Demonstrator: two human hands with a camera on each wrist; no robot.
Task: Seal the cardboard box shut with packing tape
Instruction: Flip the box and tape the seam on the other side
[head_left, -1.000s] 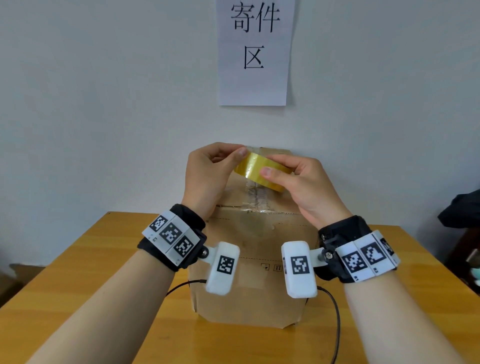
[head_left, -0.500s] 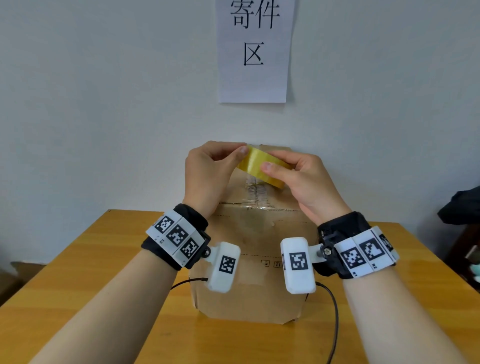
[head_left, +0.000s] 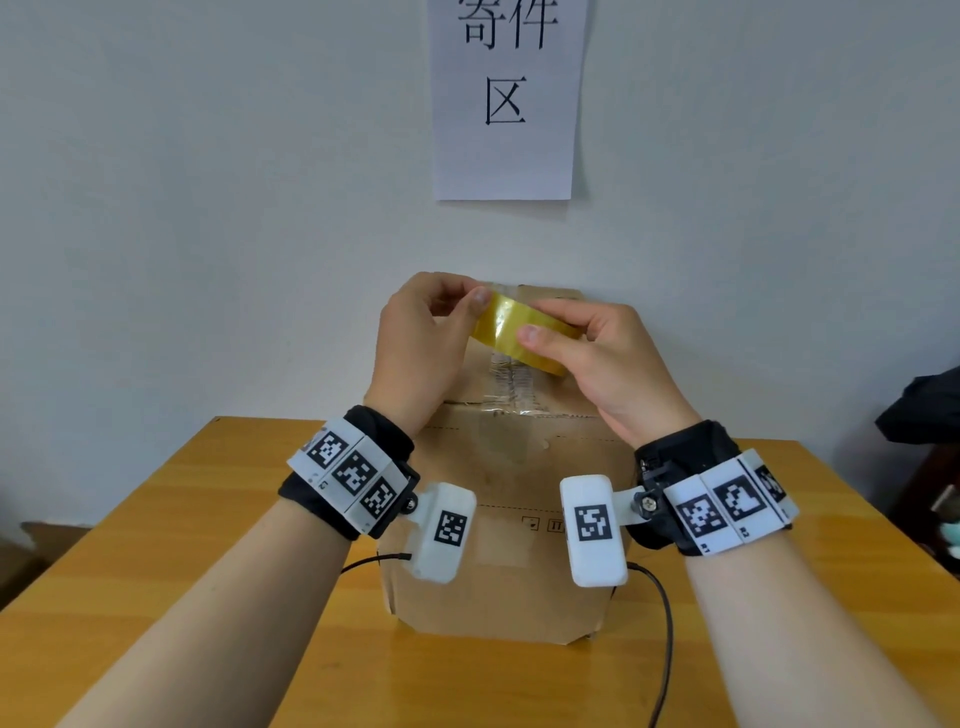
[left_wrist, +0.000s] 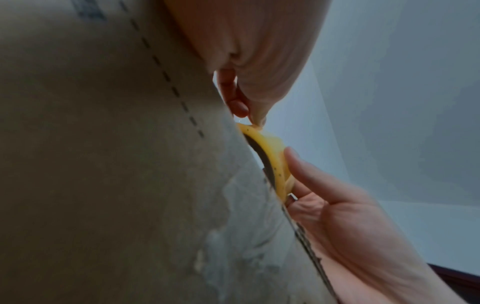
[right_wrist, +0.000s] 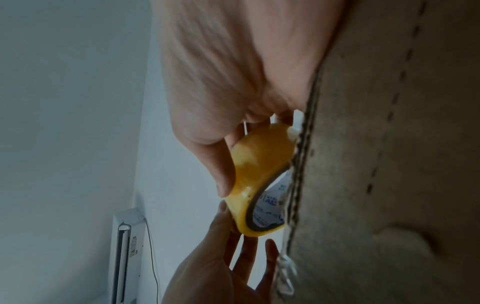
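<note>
Your right hand (head_left: 608, 364) grips the tape (head_left: 519, 332) above the box (head_left: 498, 467); your left hand (head_left: 421, 343) pinches its end, probably to peel it.

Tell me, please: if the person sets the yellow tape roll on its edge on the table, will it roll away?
Probably yes: the tape roll is a round ring, so on edge it may roll across the smooth table. Laid flat it should stay. It looks light, since the right hand holds it by fingertips.
</note>
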